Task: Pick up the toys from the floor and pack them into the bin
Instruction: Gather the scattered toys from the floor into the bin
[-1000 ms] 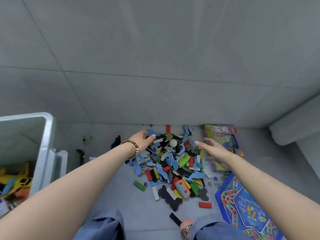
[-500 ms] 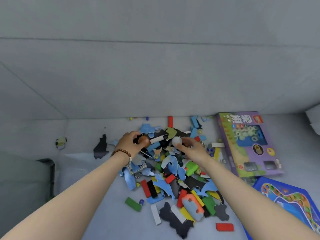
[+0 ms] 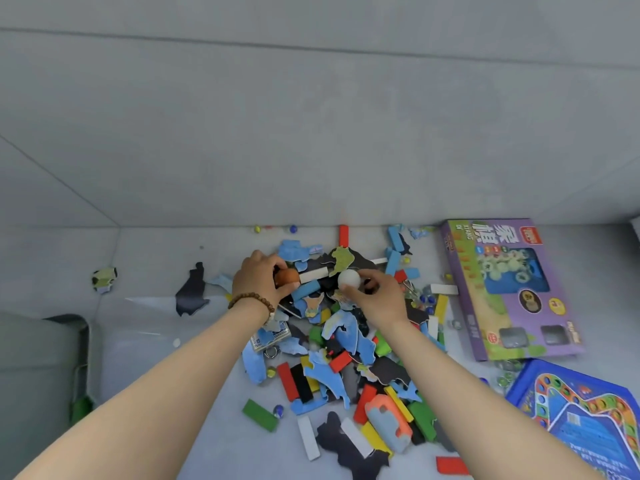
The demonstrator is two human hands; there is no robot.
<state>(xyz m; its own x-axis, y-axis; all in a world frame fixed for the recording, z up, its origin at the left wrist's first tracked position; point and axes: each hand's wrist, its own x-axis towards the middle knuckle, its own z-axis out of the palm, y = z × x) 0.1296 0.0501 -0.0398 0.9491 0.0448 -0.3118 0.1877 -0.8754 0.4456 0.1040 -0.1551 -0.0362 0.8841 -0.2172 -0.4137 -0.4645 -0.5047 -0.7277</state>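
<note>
Toys (image 3: 346, 358) finally getting grabbed: left hand (image 3: 258, 280) went from open to wrapped round an orange ball (image 3: 287, 277), right hand (image 3: 377, 299) now pinches a white ball (image 3: 349, 278), so binning looks next.

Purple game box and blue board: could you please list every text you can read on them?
"XIANG": purple game box.
Large Chinese characters beside it: apparently "象棋".
Red logo, remaining box print and blue game board print: too blurred to read.
</note>
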